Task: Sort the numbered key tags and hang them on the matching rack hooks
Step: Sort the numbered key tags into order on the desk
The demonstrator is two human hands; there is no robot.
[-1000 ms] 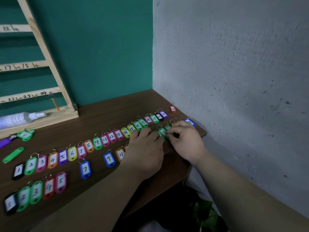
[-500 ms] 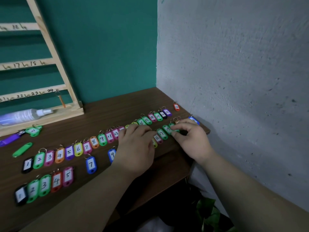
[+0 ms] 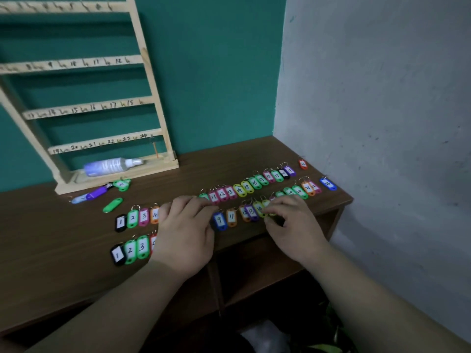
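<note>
The yellow-green plastic tag marked 14 (image 3: 259, 208) lay lengthwise at the right hand's (image 3: 293, 225) curled fingertips; whether pinched, unclear. The left hand (image 3: 186, 230) rested flat alongside.

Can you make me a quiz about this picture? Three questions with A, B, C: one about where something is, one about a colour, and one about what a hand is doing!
1. Where is the spray bottle?
A. On the rack's bottom ledge
B. On the floor
C. Hanging from a hook

2. What colour is the tag marked 9?
A. Red
B. Yellow
C. Blue

3. What is the left hand doing?
A. Holding the bottle
B. Resting palm down over the tags
C. Hanging a tag on a hook

Answers: 1 A, it lies on its side on the wooden ledge. 2 C, a blue frame surrounds its white label. 3 B, its back faces up and it covers part of the rows on the table.
</note>
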